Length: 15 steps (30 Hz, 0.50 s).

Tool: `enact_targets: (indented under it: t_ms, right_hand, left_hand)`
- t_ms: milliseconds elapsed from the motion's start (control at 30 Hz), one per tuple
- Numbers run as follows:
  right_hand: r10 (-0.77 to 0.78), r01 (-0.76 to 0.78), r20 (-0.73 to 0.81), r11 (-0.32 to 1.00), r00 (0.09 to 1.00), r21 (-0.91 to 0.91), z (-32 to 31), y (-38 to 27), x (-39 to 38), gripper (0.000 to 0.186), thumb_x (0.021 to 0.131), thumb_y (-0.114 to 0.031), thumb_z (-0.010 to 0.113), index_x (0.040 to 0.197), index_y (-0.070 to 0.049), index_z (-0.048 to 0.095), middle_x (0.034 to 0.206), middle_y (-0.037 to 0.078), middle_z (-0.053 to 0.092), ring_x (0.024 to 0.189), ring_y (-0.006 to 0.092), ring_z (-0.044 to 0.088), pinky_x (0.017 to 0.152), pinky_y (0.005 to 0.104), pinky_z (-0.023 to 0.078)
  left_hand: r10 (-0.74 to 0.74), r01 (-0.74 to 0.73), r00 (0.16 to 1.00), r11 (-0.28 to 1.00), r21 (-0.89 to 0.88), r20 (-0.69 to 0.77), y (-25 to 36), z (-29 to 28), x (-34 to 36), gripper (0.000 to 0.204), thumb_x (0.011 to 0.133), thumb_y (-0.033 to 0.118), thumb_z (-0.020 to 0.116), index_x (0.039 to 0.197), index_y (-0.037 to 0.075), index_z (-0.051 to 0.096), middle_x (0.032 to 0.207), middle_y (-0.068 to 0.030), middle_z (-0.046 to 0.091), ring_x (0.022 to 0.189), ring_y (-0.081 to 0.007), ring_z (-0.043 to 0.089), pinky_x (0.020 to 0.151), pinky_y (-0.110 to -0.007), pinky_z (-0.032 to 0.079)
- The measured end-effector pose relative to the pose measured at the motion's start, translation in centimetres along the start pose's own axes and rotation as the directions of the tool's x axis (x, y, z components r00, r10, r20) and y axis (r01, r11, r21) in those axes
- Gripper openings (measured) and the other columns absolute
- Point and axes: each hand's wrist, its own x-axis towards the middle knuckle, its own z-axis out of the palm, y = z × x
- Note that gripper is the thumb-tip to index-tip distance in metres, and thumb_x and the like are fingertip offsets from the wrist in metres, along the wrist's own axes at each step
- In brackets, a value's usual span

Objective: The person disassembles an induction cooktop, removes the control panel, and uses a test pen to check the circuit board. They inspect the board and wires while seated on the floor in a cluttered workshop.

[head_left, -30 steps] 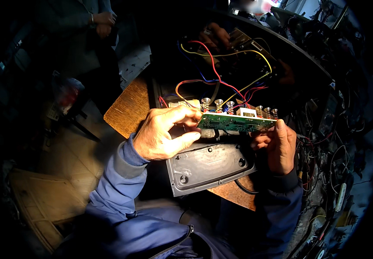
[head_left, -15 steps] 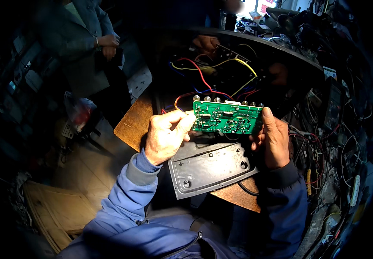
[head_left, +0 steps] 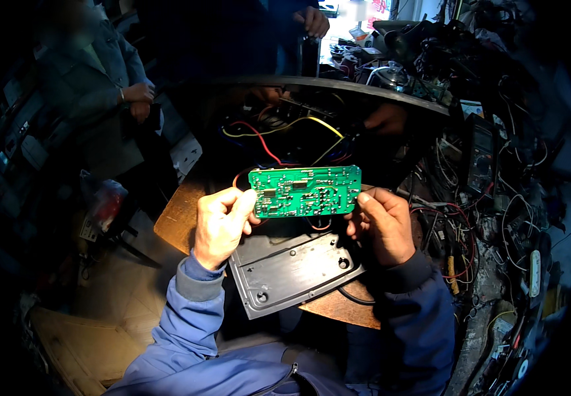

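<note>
A green circuit board is held up between my two hands, its component-dotted face toward me. My left hand pinches its left edge between thumb and fingers. At the board's right end, my right hand grips the lower corner, thumb on the near face. Red, yellow and blue wires loop behind the board; where they join it is hidden. Below lies a dark grey plastic housing with screw posts and round holes, tilted across a brown wooden board.
A dark glossy panel with a curved rim stands behind the wires, reflecting hands. To the right are a multimeter and tangled cables. A person stands far left; another person's hand shows at the top. A cardboard box sits lower left.
The circuit board has tilted, so its face shows more fully and the metal connectors along its top edge no longer show. Both hands keep their hold. The whole view has shifted slightly.
</note>
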Motion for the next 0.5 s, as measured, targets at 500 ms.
enact_targets:
  t_ms: [500]
  right_hand:
    - [0.032,-0.032,-0.011,0.999,0.999,-0.028,0.26,-0.19,-0.34,0.026,0.099,-0.022,0.056,0.086,0.001,0.063,0.076,0.008,0.067,0.059,0.0091,0.06,0.054,0.0216,0.045]
  left_hand:
    - [0.009,-0.006,0.999,0.999,0.047,-0.052,-0.01,0.07,-0.44,0.032,0.097,0.022,0.06,0.073,0.002,0.063,0.062,-0.0045,0.063,0.05,-0.007,0.053,0.049,-0.021,0.042]
